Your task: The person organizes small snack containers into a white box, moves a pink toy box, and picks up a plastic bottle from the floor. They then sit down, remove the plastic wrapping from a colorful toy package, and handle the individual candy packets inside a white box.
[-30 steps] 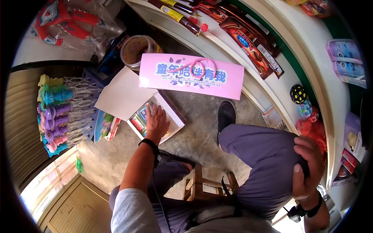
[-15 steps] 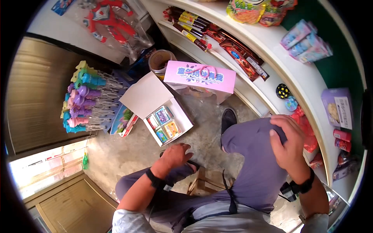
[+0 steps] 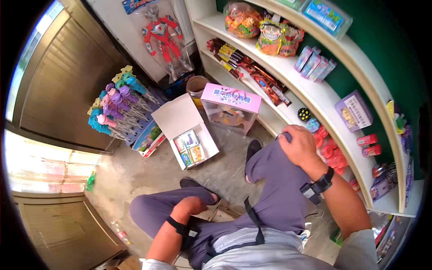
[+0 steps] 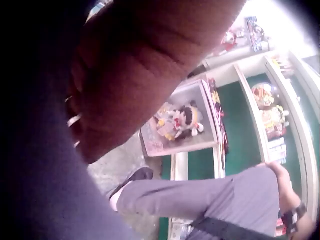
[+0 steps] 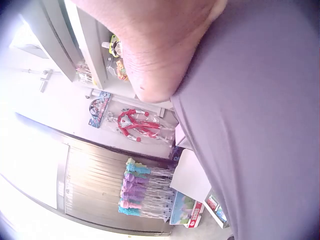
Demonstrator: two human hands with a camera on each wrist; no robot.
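Observation:
My left hand (image 3: 191, 206) rests by the left thigh, its fingers mostly hidden in the head view; in the left wrist view it looms dark against the trousers. On my right knee lies my right hand (image 3: 297, 143), fingers loosely bent over the cloth. Neither hand holds anything. In front of my feet, a white cardboard box (image 3: 209, 149) stands on the floor with its lid (image 3: 177, 119) raised. Several small colourful square packs (image 3: 196, 154) lie inside it. Behind it stands a pink box (image 3: 252, 103) with a see-through side, showing small figures inside.
Purple, blue and pink toy wands (image 3: 112, 101) stand at the left beside the cabinet (image 3: 67, 67). A packaged red-and-silver figure (image 3: 164, 38) hangs behind. White shelves (image 3: 288, 58) with snacks curve along the right. A round tub (image 3: 196, 85) sits behind the boxes.
My left hand has drawn back from over the packs in the white box to my left thigh. The right hand stays on the right knee. The head view has shifted, showing more shelves.

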